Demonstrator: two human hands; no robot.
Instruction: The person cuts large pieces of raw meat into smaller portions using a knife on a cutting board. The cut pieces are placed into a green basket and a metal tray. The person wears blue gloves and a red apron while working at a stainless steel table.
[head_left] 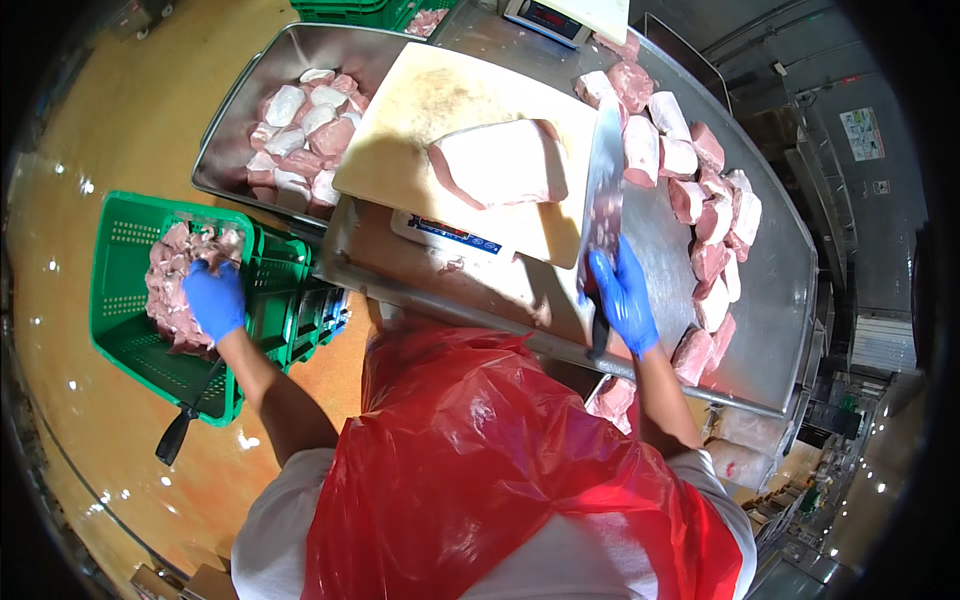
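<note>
My right hand (627, 300), in a blue glove, is closed round the black handle of a long, broad-bladed knife (606, 180). The blade points away from me along the right edge of the cutting board (400, 110). On that board lies a large slab of pale meat (500, 165) with a white fat layer. My left hand (214, 302), also gloved in blue, is down at a heap of meat trimmings (170, 300) in a green perforated basket (122, 265). Its fingertips are hidden, so I cannot see whether they grip any meat.
A steel tub (225, 130) of meat chunks stands left of the board. Several meat pieces (712, 225) lie on the steel table (775, 300) at right. A scale (455, 235) shows under the board's near edge. A black-handled tool (176, 433) leans against the basket.
</note>
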